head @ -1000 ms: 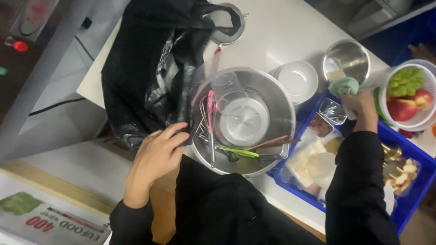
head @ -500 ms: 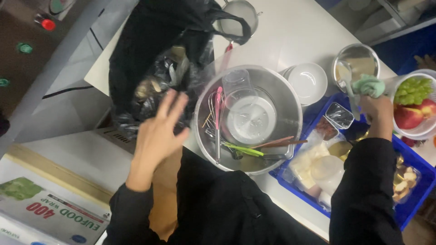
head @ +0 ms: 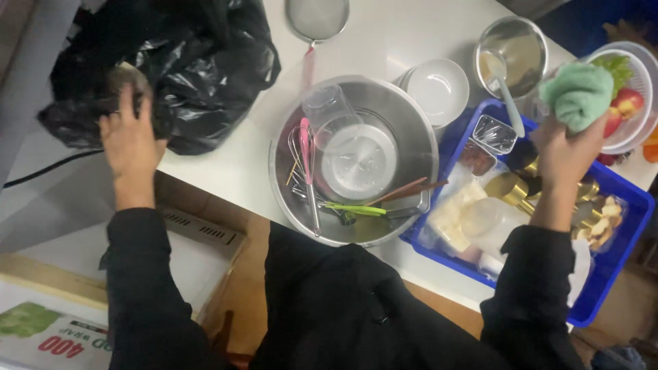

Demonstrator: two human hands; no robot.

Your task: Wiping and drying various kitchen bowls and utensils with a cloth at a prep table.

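Observation:
My left hand [head: 129,133] reaches left and presses its fingers on a black plastic bag [head: 185,75] that lies at the left end of the white counter [head: 384,51]. My right hand [head: 565,151] is raised above a blue tray [head: 620,199] and grips a crumpled green cloth [head: 577,94]. Between my arms sits a large steel bowl [head: 418,137] holding a whisk, a clear cup, a round lid and several utensils.
A white bowl [head: 439,88], a small steel bowl [head: 514,48] with a spoon and a strainer [head: 317,17] stand behind the large bowl. A white colander with fruit [head: 627,103] sits far right. The blue tray holds small containers and food.
My left hand has gone from the rim of the large bowl out to the black bag. My right hand has lifted the green cloth slightly higher over the tray.

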